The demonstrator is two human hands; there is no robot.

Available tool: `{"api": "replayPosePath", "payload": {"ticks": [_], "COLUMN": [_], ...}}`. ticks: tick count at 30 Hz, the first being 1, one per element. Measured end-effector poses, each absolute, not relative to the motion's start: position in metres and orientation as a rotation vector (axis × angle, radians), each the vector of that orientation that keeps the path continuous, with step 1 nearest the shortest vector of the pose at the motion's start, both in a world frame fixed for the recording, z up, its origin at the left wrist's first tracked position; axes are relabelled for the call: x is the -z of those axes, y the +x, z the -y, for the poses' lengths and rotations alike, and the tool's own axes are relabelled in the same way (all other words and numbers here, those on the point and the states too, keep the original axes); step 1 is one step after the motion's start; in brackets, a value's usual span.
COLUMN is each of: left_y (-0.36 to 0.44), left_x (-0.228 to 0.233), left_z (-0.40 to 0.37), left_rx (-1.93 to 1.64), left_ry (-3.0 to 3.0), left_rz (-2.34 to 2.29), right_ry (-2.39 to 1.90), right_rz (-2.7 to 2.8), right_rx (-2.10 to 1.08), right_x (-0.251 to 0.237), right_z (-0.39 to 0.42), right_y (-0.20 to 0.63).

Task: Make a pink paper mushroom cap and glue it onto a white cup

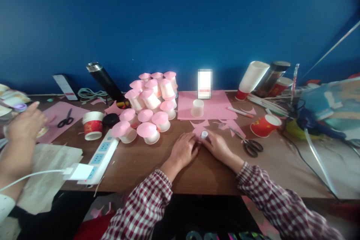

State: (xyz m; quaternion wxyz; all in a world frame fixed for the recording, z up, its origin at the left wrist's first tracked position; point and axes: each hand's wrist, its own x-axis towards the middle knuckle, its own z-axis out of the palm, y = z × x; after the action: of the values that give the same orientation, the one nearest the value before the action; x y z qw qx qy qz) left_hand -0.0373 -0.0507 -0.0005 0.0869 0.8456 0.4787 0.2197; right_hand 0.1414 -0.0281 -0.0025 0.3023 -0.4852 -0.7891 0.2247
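Note:
My right hand [221, 147] is closed around a small white tube [204, 134], whose round end points up; it looks like a glue stick, but most of it is hidden. Close beside it, my left hand [183, 150] lies low over the table edge with its fingers curled together; what they hold, if anything, is hidden. Pink paper scraps [200, 124] lie just beyond both hands. Behind them an upturned white paper cup [197, 108] stands on a stack of pink paper [185, 107]. Scissors [251, 146] with dark handles lie right of my right hand.
White cups with pink cone tops [148, 130] crowd the left middle. Further left are a power strip [101, 159], a red-and-white cup [93, 125], a black flask [104, 80] and a co-worker's hand [26, 122]. A red cup [264, 125], a pen [240, 112] and a cable [306, 161] lie right.

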Motion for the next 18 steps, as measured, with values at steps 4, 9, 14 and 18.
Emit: {"api": "replayPosePath", "payload": {"ticks": [4, 9, 14, 18], "left_y": [-0.0370, -0.0370, -0.0373, -0.0372], "left_x": [0.0005, 0.0014, 0.0001, -0.0008], "left_z": [0.0509, 0.0514, 0.0519, 0.0516], "left_rx": [-0.661, -0.673, -0.664, -0.652], "left_ry": [2.514, 2.506, 2.512, 2.528], "left_rz": [-1.430, -1.427, -1.435, -1.433], "right_ry": [-1.296, -1.304, -1.306, -1.253], "right_rz": [2.097, 2.040, 1.923, 1.910], "right_rx": [-0.600, -0.637, -0.660, -0.639], "right_x": [0.0044, 0.0008, -0.0028, -0.0029], "right_z": [0.0281, 0.0273, 0.0267, 0.0269], "right_y": [0.1419, 0.1440, 0.1492, 0.1486]}}
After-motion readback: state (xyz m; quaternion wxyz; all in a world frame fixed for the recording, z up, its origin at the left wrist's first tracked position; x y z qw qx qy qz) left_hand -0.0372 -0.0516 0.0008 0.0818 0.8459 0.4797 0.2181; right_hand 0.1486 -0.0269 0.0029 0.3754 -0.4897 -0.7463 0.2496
